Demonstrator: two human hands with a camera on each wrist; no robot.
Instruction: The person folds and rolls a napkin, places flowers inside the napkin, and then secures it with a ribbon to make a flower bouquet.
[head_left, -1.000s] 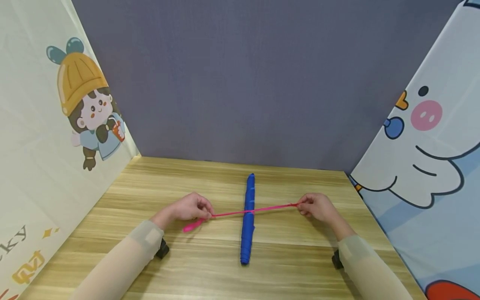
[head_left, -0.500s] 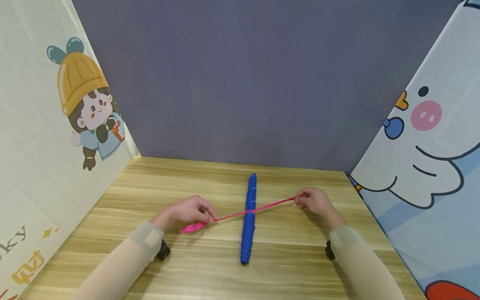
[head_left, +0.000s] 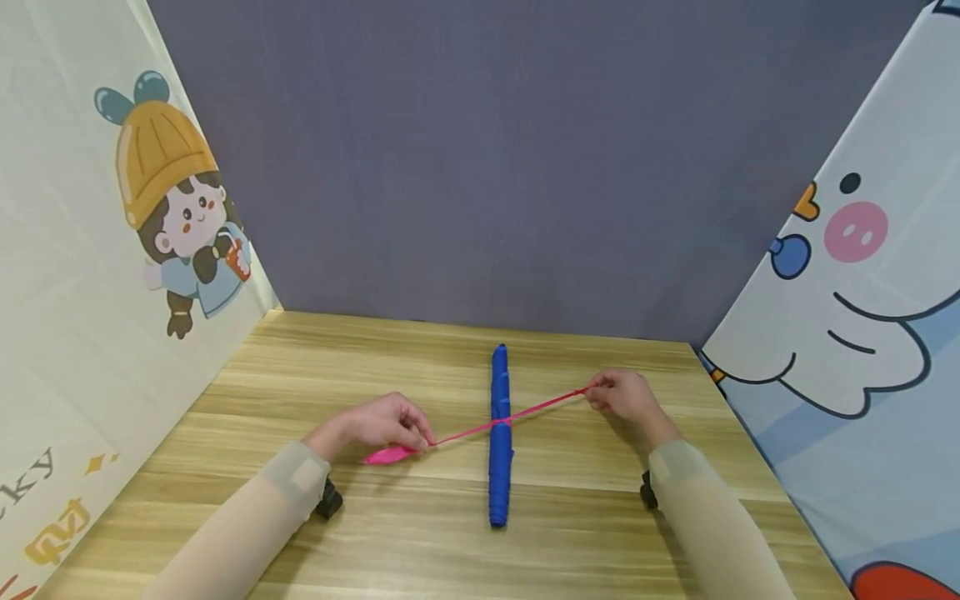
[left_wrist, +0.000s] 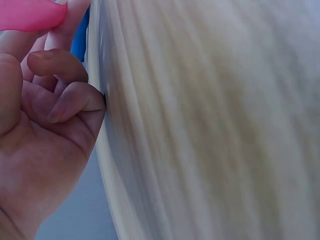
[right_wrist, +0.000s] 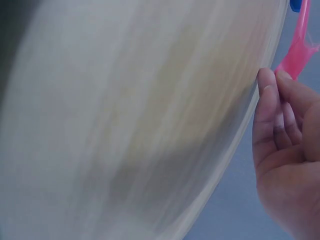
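A long blue roll (head_left: 500,479), seemingly of fabric, lies on the table pointing away from me. A pink ribbon (head_left: 543,406) crosses its middle, drawn out tight to both sides; whether it is knotted there is too small to tell. My left hand (head_left: 388,421) pinches the ribbon left of the roll, and a wider loose end hangs past the fingers; the left wrist view shows this pink end (left_wrist: 32,16) at the fingertips. On the other side, my right hand (head_left: 626,397) pinches the ribbon's far end between thumb and forefinger, as the right wrist view shows (right_wrist: 295,60) too.
The wood-grain table (head_left: 360,533) runs back to a dark grey panel (head_left: 487,167). Printed cloths with cartoon figures stand along the left (head_left: 67,275) and right (head_left: 892,350) sides. A dark device sits under each wrist.
My right hand has moved a little left and away from me, so the ribbon slants more. The left hand has come slightly nearer. The roll's near end has shifted slightly right.
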